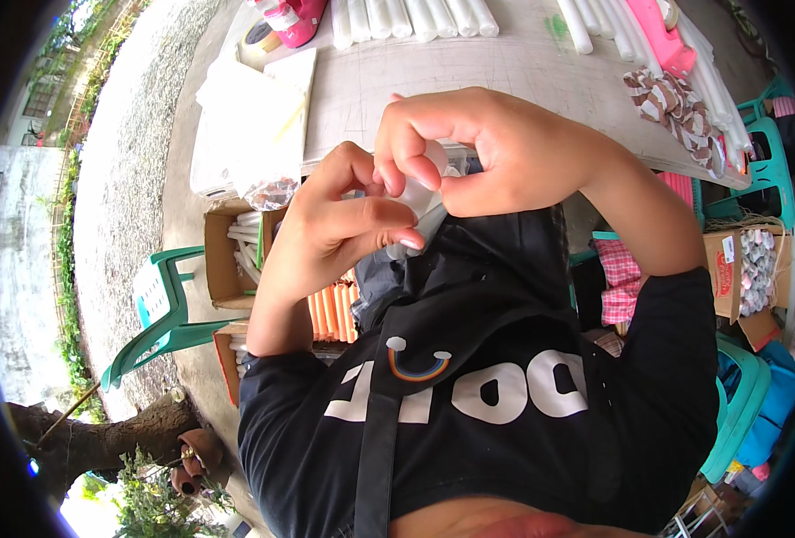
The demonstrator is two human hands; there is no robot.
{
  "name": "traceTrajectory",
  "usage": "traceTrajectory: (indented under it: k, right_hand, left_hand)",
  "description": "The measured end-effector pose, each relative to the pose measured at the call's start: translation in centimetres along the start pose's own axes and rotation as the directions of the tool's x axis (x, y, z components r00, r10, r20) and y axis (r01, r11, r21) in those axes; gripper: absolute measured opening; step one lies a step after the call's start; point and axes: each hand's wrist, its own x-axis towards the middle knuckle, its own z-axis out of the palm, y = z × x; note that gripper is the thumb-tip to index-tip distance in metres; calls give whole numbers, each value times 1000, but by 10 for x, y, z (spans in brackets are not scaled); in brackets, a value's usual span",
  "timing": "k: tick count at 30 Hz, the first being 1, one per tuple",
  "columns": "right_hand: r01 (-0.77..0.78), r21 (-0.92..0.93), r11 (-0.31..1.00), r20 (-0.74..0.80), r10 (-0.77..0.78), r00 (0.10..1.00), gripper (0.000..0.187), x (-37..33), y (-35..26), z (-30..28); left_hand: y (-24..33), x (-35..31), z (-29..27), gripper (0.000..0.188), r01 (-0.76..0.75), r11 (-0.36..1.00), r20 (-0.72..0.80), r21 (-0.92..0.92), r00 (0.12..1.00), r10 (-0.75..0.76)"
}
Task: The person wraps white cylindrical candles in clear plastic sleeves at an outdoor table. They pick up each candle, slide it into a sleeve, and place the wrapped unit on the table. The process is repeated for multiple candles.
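Observation:
My left hand [330, 211] and my right hand [501, 148] meet over my lap at the table's near edge. Between them is a whitish, see-through piece that looks like plastic film or a small plastic bag [415, 194]. The left thumb and forefinger close on its lower part, where a pale tube-like end shows below the thumb. The right thumb and fingers pinch its upper part. My fingers hide much of the piece, so its full shape cannot be made out.
The grey table [362, 99] bears white candle-like sticks [415, 18], a tape roll [259, 36], a pink tape dispenser [662, 36] and a brown-and-white cloth bundle [675, 108]. Boxes of sticks [227, 260] stand left, a green chair [169, 305] beyond; more green chairs [765, 166] are right.

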Motion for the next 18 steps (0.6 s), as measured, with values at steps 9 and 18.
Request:
traceTrajectory:
  k: [9, 18]
  right_hand:
    - [7, 10, 1000, -71, -7, 997, 18, 0, 20, 1]
    - [95, 299, 950, -410, 38, 911, 91, -33, 99, 38]
  left_hand:
    - [-13, -4, 0, 18, 50, 999, -90, -22, 995, -51]
    - [-22, 2, 3, 16, -9, 1000, -194, -19, 981, 5]
